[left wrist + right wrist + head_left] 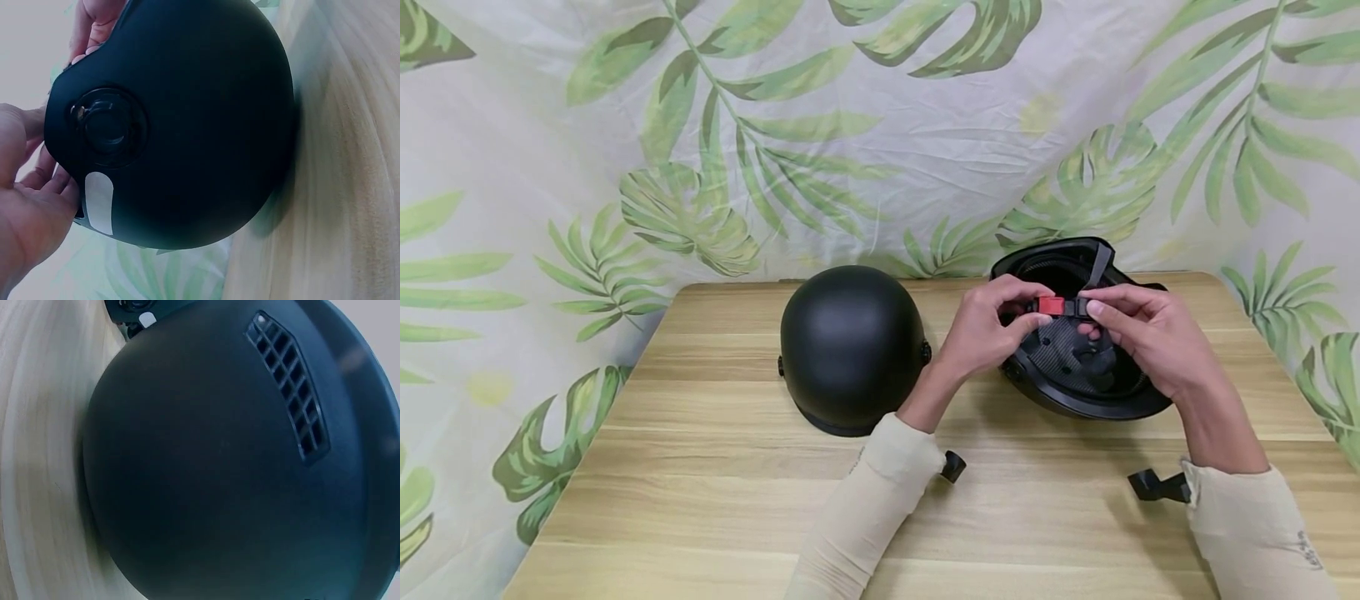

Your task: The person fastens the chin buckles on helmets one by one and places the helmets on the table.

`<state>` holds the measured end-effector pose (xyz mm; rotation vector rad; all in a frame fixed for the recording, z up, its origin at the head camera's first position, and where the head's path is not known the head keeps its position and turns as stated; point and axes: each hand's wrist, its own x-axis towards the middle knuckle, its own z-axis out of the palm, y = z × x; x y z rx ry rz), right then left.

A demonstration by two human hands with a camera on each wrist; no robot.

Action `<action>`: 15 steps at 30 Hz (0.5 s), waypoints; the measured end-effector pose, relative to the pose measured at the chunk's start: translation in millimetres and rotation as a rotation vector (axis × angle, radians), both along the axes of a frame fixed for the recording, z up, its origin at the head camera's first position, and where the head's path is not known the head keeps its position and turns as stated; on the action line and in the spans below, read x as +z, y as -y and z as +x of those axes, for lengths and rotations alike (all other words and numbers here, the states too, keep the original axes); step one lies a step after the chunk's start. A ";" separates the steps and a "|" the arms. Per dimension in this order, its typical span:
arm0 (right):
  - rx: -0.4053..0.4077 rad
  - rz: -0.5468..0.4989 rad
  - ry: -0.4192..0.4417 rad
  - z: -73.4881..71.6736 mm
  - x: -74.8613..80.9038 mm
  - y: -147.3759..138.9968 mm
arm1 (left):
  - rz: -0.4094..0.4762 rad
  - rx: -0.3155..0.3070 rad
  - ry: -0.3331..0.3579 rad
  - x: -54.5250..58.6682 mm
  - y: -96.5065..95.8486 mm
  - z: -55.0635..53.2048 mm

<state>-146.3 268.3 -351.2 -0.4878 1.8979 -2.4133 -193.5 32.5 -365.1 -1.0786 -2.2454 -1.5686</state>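
Observation:
An upturned black helmet (pixel 1101 392) rests on the table with its padded inside facing up. Over its opening, my left hand (pixel 988 325) pinches the red piece (pixel 1050 306) of the chin-strap buckle between thumb and fingers. My right hand (pixel 1150 333) pinches the black end (pixel 1082 307) of the same buckle. The two parts meet in line; whether they are latched I cannot tell. In the left wrist view the helmet shell (pixel 200 125) shows a round side knob (pixel 109 127) and a pale strip (pixel 99 203). The right wrist view shows its vent grille (pixel 290 384), with the right hand hidden.
A second black helmet (pixel 853 350) stands dome-up on the wooden table (pixel 700 483), left of my left forearm. Behind the table hangs a leaf-patterned cloth (pixel 925 167). Black wrist mounts (pixel 1150 486) stick out from both sleeves.

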 end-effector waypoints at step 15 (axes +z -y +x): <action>0.037 -0.079 0.051 -0.7 -1.4 -1.5 | -0.012 0.006 -0.067 2.8 5.5 1.2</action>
